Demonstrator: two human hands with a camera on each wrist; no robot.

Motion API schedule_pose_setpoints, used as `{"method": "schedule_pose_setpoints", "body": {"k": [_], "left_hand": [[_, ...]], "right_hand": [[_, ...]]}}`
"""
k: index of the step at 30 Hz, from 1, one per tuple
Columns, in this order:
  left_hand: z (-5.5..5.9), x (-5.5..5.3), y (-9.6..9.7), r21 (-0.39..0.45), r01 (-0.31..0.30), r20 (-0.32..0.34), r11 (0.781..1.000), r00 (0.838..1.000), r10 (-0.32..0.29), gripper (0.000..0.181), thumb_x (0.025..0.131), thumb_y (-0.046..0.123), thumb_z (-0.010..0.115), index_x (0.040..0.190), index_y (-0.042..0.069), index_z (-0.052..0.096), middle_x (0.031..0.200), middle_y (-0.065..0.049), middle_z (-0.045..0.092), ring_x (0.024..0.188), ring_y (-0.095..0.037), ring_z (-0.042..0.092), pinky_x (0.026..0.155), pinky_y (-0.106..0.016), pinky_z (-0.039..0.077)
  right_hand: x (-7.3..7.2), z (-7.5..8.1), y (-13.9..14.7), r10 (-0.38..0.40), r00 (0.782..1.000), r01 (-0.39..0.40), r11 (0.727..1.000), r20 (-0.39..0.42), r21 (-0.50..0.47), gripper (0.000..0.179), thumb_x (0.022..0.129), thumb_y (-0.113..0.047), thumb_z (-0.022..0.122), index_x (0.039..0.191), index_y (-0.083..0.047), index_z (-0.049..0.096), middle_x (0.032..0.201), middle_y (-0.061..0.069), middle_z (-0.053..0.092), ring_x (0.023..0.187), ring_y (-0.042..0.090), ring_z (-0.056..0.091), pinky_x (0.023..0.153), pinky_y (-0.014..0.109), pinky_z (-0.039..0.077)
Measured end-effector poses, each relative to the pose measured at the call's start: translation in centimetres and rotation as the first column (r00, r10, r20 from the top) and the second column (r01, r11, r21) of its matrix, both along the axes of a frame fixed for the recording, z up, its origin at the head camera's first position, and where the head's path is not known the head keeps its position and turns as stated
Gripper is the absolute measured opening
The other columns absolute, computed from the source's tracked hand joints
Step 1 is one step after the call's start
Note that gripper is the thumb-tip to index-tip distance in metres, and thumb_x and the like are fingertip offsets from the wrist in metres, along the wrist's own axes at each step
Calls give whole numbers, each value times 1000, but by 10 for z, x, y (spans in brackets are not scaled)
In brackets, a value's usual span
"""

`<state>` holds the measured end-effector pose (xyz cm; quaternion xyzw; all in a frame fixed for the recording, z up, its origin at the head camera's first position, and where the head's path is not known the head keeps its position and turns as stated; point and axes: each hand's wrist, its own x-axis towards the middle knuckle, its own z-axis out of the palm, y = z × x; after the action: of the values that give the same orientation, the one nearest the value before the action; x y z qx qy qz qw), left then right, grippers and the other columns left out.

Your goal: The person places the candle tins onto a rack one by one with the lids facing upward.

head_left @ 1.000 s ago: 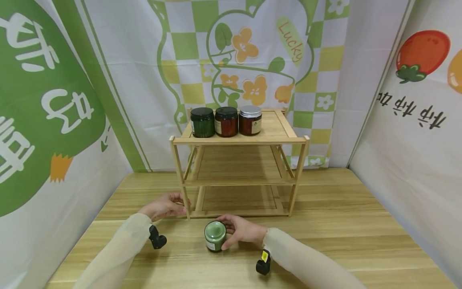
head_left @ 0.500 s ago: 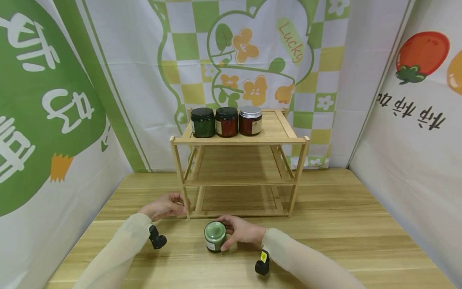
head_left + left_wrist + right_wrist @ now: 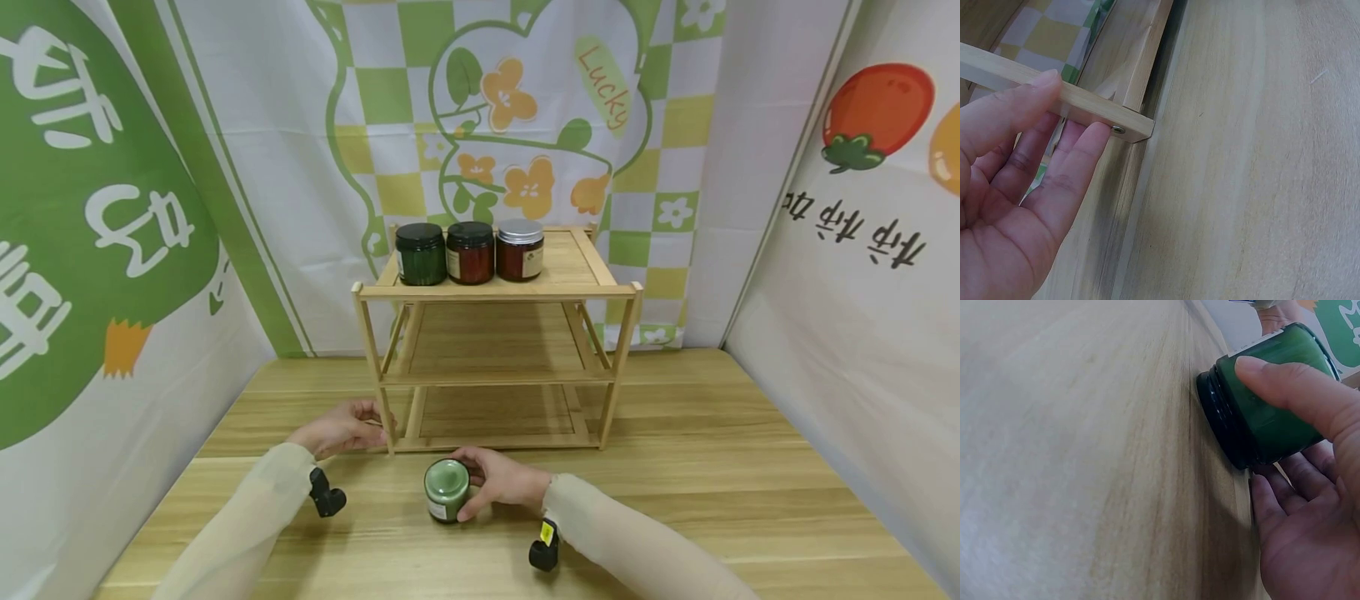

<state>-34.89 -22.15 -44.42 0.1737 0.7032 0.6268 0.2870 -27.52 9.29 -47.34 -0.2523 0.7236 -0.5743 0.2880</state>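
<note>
A green glass jar [image 3: 447,490] stands upside down on the table in front of the rack, its dark lid [image 3: 1225,422] against the wood and its base facing up. My right hand [image 3: 506,479] holds it from the right side; in the right wrist view the thumb lies along the glass and the other fingers are partly hidden behind it. My left hand [image 3: 342,429] pinches the front left leg [image 3: 1085,103] of the wooden rack [image 3: 495,292] near its foot, thumb on one side and fingers on the other.
On the rack's top shelf stand a green jar with a black lid [image 3: 421,254], a brown jar with a black lid [image 3: 470,252] and a brown jar with a silver lid [image 3: 521,250]. Printed cloth walls surround the wooden table [image 3: 720,467] at the back and sides.
My right wrist has shifted very slightly to the left. The jar, the rack and my left hand look the same as before.
</note>
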Motion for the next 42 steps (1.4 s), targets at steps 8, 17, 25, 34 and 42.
{"method": "schedule_pose_setpoints", "body": {"k": [8, 17, 25, 34, 42], "left_hand": [[2, 1, 1, -3, -3, -1, 1000, 1000, 3, 24, 91, -4, 61, 114, -4, 55, 105, -10, 60, 96, -18, 65, 90, -30, 56], [1, 1, 1, -4, -5, -3, 1000, 1000, 5, 21, 91, -3, 61, 111, 0, 57, 106, -9, 60, 98, -19, 65, 89, -30, 56], [0, 0, 0, -11, 3, -5, 1000, 1000, -3, 22, 91, -2, 62, 112, -1, 56, 106, -9, 60, 98, -19, 65, 88, -30, 56], [0, 0, 0, -18, 3, -14, 1000, 1000, -4, 21, 91, -2, 62, 111, 0, 58, 105, -8, 61, 97, -18, 65, 87, -30, 56], [0, 1, 0, -13, 0, -14, 1000, 1000, -1, 21, 91, -2, 61, 112, 0, 57, 106, -9, 59, 98, -18, 65, 88, -30, 56]], "right_hand": [[0, 1, -2, -4, 1000, 5, 1000, -19, 22, 71, 72, 9, 78, 133, -5, 46, 127, 2, 55, 126, 19, 50, 112, 32, 38], [0, 2, -3, 10, 1000, -10, 1000, -22, 17, 68, 72, 10, 78, 131, -5, 48, 125, 1, 56, 122, 17, 52, 110, 31, 40], [0, 1, -4, 10, 1000, -10, 1000, -21, 17, 67, 71, 9, 78, 129, -6, 49, 124, 1, 57, 119, 16, 53, 109, 31, 41], [0, 0, -6, -21, 1000, 21, 999, -18, 38, 65, 71, 7, 79, 127, -7, 51, 122, 0, 57, 121, 18, 52, 113, 36, 37], [1, 2, -4, -36, 999, 37, 999, -33, 34, 64, 72, 4, 80, 127, -8, 51, 123, 0, 57, 122, 18, 52, 114, 39, 36]]}}
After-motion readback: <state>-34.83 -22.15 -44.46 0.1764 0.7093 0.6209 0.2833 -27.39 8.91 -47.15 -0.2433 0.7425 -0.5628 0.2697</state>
